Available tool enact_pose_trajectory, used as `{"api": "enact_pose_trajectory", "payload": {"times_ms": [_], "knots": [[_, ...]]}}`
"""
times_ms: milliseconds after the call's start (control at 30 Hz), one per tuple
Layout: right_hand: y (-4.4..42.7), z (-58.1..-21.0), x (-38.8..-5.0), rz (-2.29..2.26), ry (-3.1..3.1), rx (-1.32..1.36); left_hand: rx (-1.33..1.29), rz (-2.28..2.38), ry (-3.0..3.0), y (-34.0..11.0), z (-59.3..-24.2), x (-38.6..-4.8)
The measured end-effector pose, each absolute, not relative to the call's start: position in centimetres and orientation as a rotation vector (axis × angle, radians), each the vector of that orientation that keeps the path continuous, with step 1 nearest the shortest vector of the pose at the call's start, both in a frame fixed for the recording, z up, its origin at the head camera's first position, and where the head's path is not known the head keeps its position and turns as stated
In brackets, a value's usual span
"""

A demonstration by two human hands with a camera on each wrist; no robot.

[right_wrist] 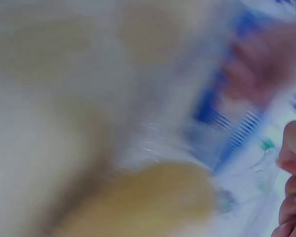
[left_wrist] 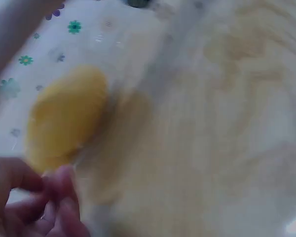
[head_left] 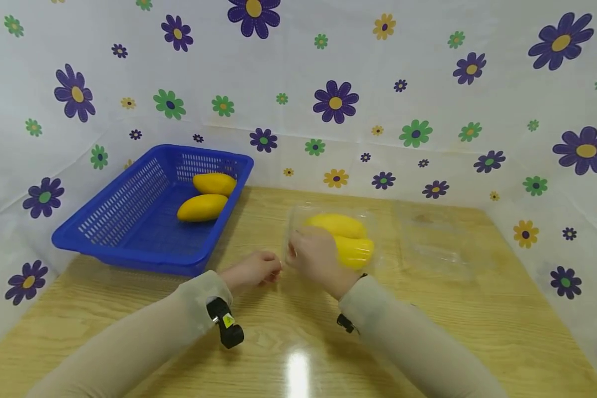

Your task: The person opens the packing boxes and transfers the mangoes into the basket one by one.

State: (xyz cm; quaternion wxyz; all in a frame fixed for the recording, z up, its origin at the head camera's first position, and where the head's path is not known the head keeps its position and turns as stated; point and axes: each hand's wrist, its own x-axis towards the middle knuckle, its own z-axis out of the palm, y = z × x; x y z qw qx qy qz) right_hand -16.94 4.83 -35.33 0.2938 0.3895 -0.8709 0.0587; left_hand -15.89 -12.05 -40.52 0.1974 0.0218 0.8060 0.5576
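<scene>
Two yellow mangoes (head_left: 335, 224) lie side by side under shiny clear film (head_left: 358, 250) in a clear tray (head_left: 294, 214) at the middle of the table. At the tray's left side, my right hand (head_left: 318, 258) has its fingers curled and pinches the film's edge. My left hand (head_left: 252, 272) is just left of it near the tray's front corner, thumb and fingertips together on a bit of film. In the left wrist view those fingertips (left_wrist: 61, 190) are beside a blurred mango (left_wrist: 69, 116). The right wrist view shows curled right fingers (right_wrist: 293, 197); the film there is faint.
A blue basket (head_left: 144, 257) with two more mangoes (head_left: 203, 208) stands at the left. Another clear plastic container (head_left: 435, 251) rests right of the tray. Flowered white cloth (head_left: 298, 72) hangs behind the table (head_left: 258, 342).
</scene>
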Motion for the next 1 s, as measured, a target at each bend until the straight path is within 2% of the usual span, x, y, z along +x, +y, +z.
{"api": "enact_pose_trajectory", "payload": {"times_ms": [167,333,467,567,667,833,1000], "knots": [[5.2,-32.4,-17.3,0.194,-2.484,1.034,0.048,1.569,2.304,-12.6,-41.2,-15.8],[5.8,-34.1,-17.3,0.123,-2.484,1.158,0.013,1.638,2.275,-12.7,-38.4,-16.5],[6.5,-35.6,-17.0,0.089,-2.421,1.181,0.015,1.633,2.278,-11.9,-37.6,-16.7],[7.6,-35.3,-16.8,0.149,-2.479,1.154,0.031,1.643,2.306,-11.3,-37.3,-16.7],[10.4,-34.4,-16.6,0.41,-2.579,1.025,0.09,1.64,2.386,-10.6,-36.5,-16.6],[17.4,-34.5,-16.3,0.972,-2.638,0.598,0.457,1.422,2.744,-8.3,-34.4,-16.4],[22.0,-36.7,-15.8,1.205,-2.727,0.357,1.01,0.787,3.145,-4.5,-33.3,-16.0]]}}
